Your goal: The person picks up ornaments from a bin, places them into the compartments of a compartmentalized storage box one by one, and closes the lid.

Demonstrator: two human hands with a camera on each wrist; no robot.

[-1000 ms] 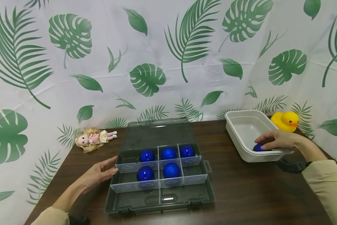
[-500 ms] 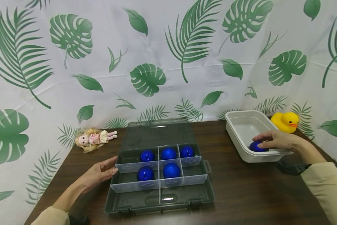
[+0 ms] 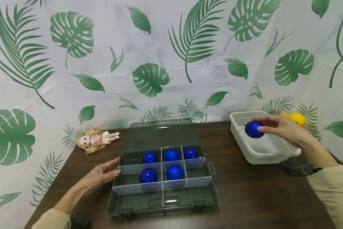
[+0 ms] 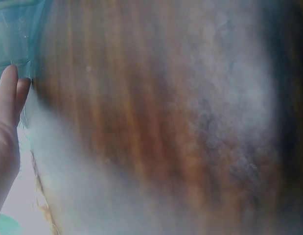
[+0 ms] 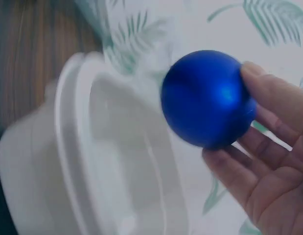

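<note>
My right hand (image 3: 286,128) pinches a matte blue Christmas ball (image 3: 254,129) between thumb and fingers, above the white tub (image 3: 247,149). In the right wrist view the ball (image 5: 207,99) shows beside the tub's rim (image 5: 85,147). My left hand (image 3: 101,176) rests with relaxed fingers at the left side of a dark, see-through compartment box (image 3: 140,203), whose lid lies back. Several blue balls sit in it: shiny ones (image 3: 148,175) in the left and back right compartments, glittery ones (image 3: 175,172) in the middle column. The front row and the right middle compartment hold no ball.
A doll (image 3: 95,140) lies at the back left of the brown table (image 3: 240,194). Behind the tub stands a yellow rubber duck (image 3: 298,118), partly hidden by my right hand. A leaf-print cloth (image 3: 108,92) hangs along the back.
My right hand has lifted the blue Christmas ball up out of the white tub and slightly left. The left hand stays at the box's side.
</note>
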